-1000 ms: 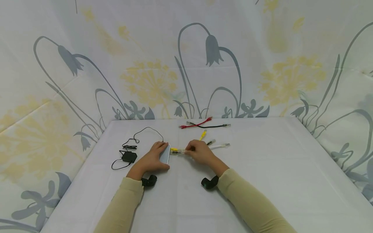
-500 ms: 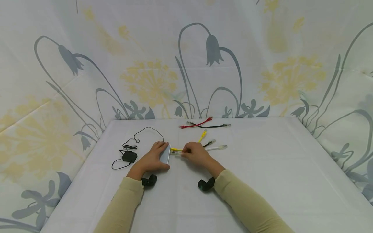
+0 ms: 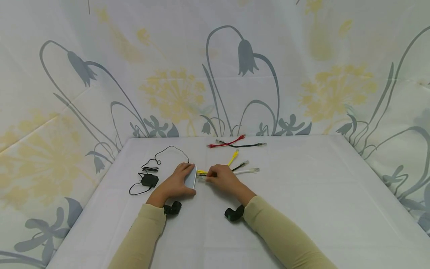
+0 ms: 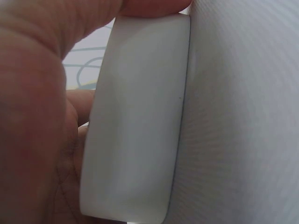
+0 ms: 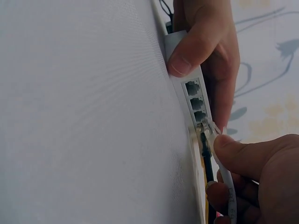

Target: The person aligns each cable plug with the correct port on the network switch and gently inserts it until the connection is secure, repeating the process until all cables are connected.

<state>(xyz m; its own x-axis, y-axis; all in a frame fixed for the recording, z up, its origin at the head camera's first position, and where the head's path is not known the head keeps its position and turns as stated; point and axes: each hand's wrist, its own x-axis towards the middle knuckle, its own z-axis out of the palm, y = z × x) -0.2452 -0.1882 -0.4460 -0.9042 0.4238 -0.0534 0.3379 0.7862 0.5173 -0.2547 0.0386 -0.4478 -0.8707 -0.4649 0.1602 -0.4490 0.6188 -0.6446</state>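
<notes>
My left hand (image 3: 175, 184) grips a small white network switch (image 3: 190, 178) by its ends, thumb at the near end, steadying it on the white table. In the right wrist view, several open ports (image 5: 196, 102) show along its side. With thumb and fingers, my right hand (image 3: 224, 180) pinches a white network cable (image 5: 230, 189) just behind its clear plug (image 5: 211, 127). That plug's tip is right at the port row, overlapping a black network cable (image 5: 208, 163) that runs to the switch. A yellow network cable (image 3: 233, 157) also leads to it, passing behind my right hand.
Left of the switch lies a black power adapter (image 3: 149, 180), its thin cord (image 3: 171, 147) looping round to the switch's far end. A red cable (image 3: 228, 143) crosses another black cable (image 3: 246, 145) near the table's back edge. A patterned cloth (image 3: 289, 74) hangs behind.
My right hand has moved left toward the switch, drawing the white cable along with it. More of the black and yellow cables shows behind it. The left hand keeps its place.
</notes>
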